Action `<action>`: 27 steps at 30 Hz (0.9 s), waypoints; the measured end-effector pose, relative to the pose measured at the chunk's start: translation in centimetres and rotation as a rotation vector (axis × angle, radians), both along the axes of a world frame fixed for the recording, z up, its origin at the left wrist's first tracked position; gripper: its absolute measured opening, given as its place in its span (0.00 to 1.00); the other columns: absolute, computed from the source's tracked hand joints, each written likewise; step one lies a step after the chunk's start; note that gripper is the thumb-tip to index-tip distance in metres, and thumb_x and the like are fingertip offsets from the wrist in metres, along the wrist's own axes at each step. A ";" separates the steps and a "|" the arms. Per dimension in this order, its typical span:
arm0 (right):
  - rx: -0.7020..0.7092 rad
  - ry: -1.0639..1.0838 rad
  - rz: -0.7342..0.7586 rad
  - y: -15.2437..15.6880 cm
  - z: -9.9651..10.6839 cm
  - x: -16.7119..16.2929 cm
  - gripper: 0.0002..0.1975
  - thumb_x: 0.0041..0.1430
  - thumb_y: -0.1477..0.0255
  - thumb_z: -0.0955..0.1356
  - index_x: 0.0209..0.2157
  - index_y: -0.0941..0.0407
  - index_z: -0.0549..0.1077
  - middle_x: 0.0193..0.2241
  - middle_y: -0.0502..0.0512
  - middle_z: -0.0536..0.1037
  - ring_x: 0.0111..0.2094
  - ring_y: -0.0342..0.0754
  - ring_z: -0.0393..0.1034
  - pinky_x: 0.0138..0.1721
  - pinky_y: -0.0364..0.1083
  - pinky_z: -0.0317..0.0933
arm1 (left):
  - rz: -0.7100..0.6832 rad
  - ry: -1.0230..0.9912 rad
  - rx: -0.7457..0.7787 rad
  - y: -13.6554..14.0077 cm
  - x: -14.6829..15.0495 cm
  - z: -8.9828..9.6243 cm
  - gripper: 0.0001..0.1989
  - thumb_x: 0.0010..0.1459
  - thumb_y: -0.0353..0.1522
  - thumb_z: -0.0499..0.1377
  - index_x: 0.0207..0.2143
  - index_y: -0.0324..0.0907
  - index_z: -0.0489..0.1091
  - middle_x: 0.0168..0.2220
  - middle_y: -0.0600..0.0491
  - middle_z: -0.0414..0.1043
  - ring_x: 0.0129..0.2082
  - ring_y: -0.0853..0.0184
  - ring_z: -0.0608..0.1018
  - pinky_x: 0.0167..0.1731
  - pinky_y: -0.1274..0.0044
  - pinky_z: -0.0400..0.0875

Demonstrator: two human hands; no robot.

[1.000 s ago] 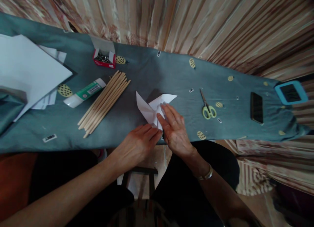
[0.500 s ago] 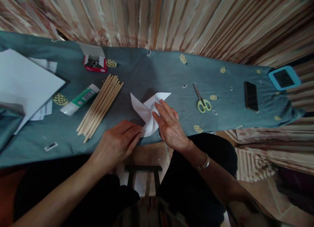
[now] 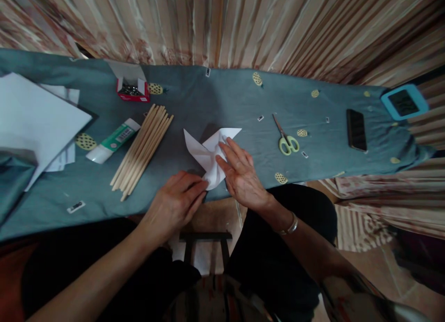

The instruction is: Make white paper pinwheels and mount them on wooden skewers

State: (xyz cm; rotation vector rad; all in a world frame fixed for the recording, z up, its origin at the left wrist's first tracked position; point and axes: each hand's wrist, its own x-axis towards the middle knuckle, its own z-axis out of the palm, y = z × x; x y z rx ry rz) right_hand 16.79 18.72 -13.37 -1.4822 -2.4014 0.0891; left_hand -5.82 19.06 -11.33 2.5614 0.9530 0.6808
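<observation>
A white paper pinwheel (image 3: 207,157) lies near the table's front edge, with pointed blades and curved folds. My left hand (image 3: 175,197) is closed in a pinch on its lower left corner, thumb and fingers together. From the right, my right hand (image 3: 243,176) holds the folded paper, its long fingers pressed over the middle and right side. Those fingers hide part of the folds. Left of the pinwheel is a bundle of thin wooden sticks (image 3: 142,150). Scissors with light green handles (image 3: 287,143) rest to the right.
A glue tube (image 3: 114,140) lies beside the sticks, and an open red box of small metal pieces (image 3: 133,92) stands behind them. White paper sheets (image 3: 41,123) cover the far left. Toward the right end are a black phone (image 3: 356,130) and a blue-framed device (image 3: 405,102).
My left hand has shifted slightly right, bringing the pinched lower corner inward. My right hand stays on the paper. The whole view has shifted slightly.
</observation>
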 end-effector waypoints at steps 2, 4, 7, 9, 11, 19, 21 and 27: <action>-0.006 0.002 -0.003 -0.1 0.0 0.2 0.22 0.65 0.77 0.58 0.58 0.54 0.68 0.67 0.60 0.61 0.72 0.55 0.40 0.63 0.63 0.53 | -0.021 0.034 0.042 0.0 0.3 -0.1 0.09 0.66 0.28 0.54 0.43 0.38 0.75 0.39 0.48 0.76 0.38 0.63 0.76 0.39 0.71 0.76; -0.015 0.006 -0.008 -0.1 0.1 0.3 0.23 0.65 0.78 0.59 0.59 0.52 0.67 0.67 0.59 0.61 0.73 0.54 0.39 0.63 0.63 0.53 | -0.032 0.047 0.072 0.1 0.3 -0.3 0.09 0.66 0.27 0.55 0.42 0.38 0.75 0.38 0.48 0.76 0.38 0.63 0.76 0.38 0.71 0.76; -0.037 0.006 0.002 0.0 0.3 0.3 0.23 0.65 0.77 0.58 0.60 0.54 0.67 0.67 0.60 0.61 0.73 0.55 0.39 0.64 0.63 0.52 | -0.024 0.051 0.095 0.3 0.4 -0.5 0.08 0.66 0.28 0.56 0.41 0.37 0.76 0.38 0.47 0.76 0.37 0.62 0.76 0.37 0.71 0.75; -0.050 0.004 0.013 0.0 0.4 0.3 0.22 0.66 0.76 0.58 0.59 0.55 0.68 0.67 0.62 0.60 0.72 0.56 0.39 0.64 0.63 0.51 | -0.015 0.048 0.091 0.4 0.4 -0.6 0.09 0.66 0.30 0.56 0.39 0.36 0.76 0.37 0.47 0.76 0.37 0.61 0.76 0.37 0.71 0.76; -0.059 0.010 0.012 0.0 0.5 0.3 0.22 0.66 0.76 0.58 0.59 0.55 0.68 0.68 0.61 0.60 0.72 0.57 0.39 0.64 0.64 0.51 | -0.005 0.025 0.065 0.5 0.5 -0.7 0.10 0.67 0.31 0.56 0.39 0.36 0.76 0.37 0.47 0.76 0.37 0.62 0.76 0.37 0.71 0.76; -0.036 0.045 0.016 0.0 0.4 0.5 0.23 0.65 0.77 0.59 0.60 0.52 0.66 0.68 0.58 0.58 0.72 0.57 0.39 0.65 0.65 0.50 | 0.040 -0.004 -0.001 0.4 0.2 -0.7 0.11 0.67 0.30 0.54 0.40 0.36 0.76 0.38 0.47 0.77 0.36 0.64 0.78 0.38 0.75 0.76; -0.019 0.033 0.025 0.0 0.2 0.6 0.22 0.65 0.77 0.59 0.59 0.54 0.67 0.68 0.61 0.59 0.72 0.57 0.39 0.64 0.65 0.50 | 0.041 -0.002 -0.017 0.5 0.2 -0.5 0.12 0.68 0.30 0.53 0.38 0.36 0.76 0.37 0.47 0.77 0.35 0.64 0.78 0.37 0.75 0.75; -0.016 0.072 0.020 0.0 0.1 0.4 0.23 0.64 0.78 0.59 0.59 0.53 0.67 0.68 0.59 0.58 0.72 0.57 0.39 0.64 0.65 0.50 | 0.052 -0.016 -0.056 0.9 0.4 -0.4 0.15 0.68 0.30 0.52 0.32 0.37 0.76 0.33 0.48 0.77 0.32 0.65 0.78 0.34 0.76 0.74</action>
